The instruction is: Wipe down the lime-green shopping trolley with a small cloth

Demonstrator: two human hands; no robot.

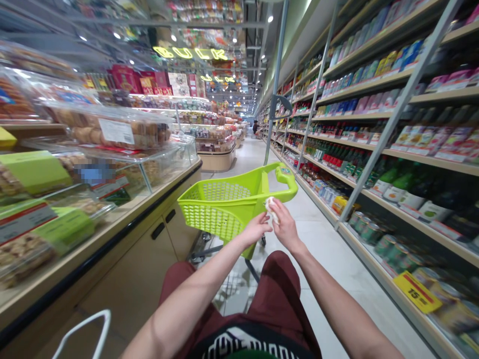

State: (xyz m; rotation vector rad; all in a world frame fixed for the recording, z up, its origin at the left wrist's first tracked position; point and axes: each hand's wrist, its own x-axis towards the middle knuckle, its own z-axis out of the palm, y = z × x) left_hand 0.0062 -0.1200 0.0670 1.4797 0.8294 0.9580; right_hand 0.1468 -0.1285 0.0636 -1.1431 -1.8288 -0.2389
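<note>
A bright green shopping cart (220, 199) with a perforated basket stands in front of me, its handle (290, 182) toward the right. In my right hand (286, 227) is a crumpled white tissue (272, 209), held by the cart's side just below the handle. Whether the tissue presses on the plastic I cannot tell. Close beside it is my left hand (256, 229), fingers loosely bent and apart, with nothing visible in them. The tips of the left fingers come near the tissue and the right hand.
On the left runs a display counter (149, 229) with packed baked goods. Tall shelves (374, 144) of drinks and cans line the right. A grey pole (277, 65) rises behind the cart. A person (255, 128) is far down the aisle. A white curved bar (105, 329) shows lower left.
</note>
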